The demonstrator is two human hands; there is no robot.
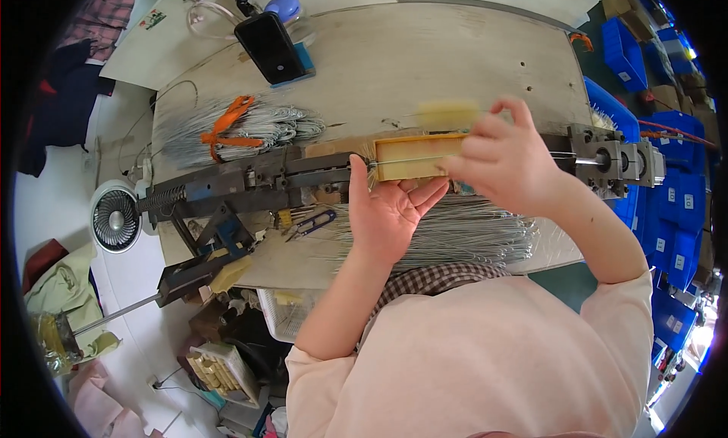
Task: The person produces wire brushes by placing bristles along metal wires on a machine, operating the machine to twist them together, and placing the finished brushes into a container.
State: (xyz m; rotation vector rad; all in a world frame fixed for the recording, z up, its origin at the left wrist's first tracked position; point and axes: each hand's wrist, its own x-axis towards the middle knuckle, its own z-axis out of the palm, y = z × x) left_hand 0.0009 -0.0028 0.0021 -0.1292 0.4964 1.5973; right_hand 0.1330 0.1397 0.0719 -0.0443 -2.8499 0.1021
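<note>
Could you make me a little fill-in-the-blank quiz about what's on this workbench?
1. The bundle of metal wires at the back of the bench is tied with an ____ strap.
2. The small round fan stands at the bench's ____ end.
3. The left hand is open with its palm facing ____.
4. The dark phone leans on a ____ stand.

Missing words: orange; left; up; blue

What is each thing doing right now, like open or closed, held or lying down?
left hand: open, palm up, fingers against the yellow tray's end.
right hand: curled over the tray.
yellow tray: lying in the metal jig.
small scissors: lying flat; blades hard to tell.
phone: screen dark.
wire bundle: tied with orange strap.
small fan: lying face up.
</note>
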